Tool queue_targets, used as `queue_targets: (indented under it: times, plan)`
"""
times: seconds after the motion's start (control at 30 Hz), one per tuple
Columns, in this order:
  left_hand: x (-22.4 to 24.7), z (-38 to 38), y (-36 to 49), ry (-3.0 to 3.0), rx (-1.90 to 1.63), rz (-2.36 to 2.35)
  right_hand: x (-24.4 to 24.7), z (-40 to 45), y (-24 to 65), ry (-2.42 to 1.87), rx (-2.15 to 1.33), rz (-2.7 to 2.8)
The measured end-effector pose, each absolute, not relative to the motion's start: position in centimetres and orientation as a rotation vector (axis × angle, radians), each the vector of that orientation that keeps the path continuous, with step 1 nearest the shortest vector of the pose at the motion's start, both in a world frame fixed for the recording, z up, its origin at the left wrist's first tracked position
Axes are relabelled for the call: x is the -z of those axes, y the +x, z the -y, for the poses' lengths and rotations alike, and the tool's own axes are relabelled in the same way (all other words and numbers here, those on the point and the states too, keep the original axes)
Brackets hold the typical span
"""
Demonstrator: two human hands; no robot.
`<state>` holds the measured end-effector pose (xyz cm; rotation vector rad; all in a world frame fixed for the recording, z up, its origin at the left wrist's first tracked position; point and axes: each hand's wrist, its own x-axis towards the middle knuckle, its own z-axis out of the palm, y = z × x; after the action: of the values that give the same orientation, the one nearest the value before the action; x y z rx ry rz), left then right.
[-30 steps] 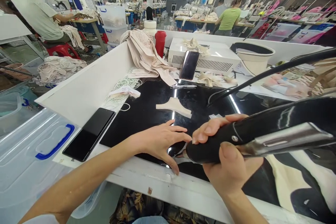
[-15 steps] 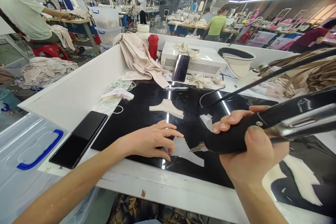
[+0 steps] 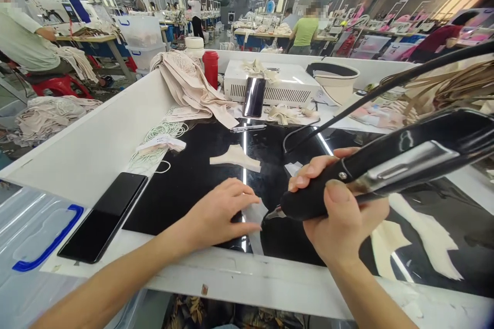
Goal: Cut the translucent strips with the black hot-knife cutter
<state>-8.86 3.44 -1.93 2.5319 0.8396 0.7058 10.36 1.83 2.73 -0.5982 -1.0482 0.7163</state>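
At lower centre the left hand (image 3: 227, 212), thumb and fingers apart, lies over the pale piece (image 3: 256, 242), its thumb risking a nick from the metal tip (image 3: 275, 213) just rightward should the right hand (image 3: 343, 218), clamped round the black tool (image 3: 397, 157) at right, slip.

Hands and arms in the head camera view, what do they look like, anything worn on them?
The left hand and right hand are bare, with no gloves or rings visible. The left forearm and right forearm are bare too: no watch, bracelet or sleeve shows.
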Motion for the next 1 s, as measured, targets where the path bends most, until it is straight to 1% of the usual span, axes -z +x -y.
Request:
queue_targets:
  times: [0.13, 0.27, 0.57, 0.8, 1.0]
  plan:
    - [2.1, -2.3, -7.9, 2.486, -0.542, -0.818, -2.0, -2.0, 10.2, -0.616, -0.725, 1.064]
    - [2.3, -2.3, -7.8, 2.488, -0.481, -0.83, -1.6, -2.0, 10.3, -0.621, -0.736, 1.084]
    - [2.4, -2.3, -7.8, 2.489, -0.465, -0.837, -2.0, -1.6, 10.1, -0.656, -0.698, 1.086]
    - [2.4, -2.0, -7.8, 2.486, -0.46, -0.848, -2.2, -0.7, 9.8, -0.584, -0.788, 1.034]
    - [2.6, -1.9, -7.9, 2.497, -0.493, -0.836, -2.3, -0.2, 9.7, -0.621, -0.821, 1.033]
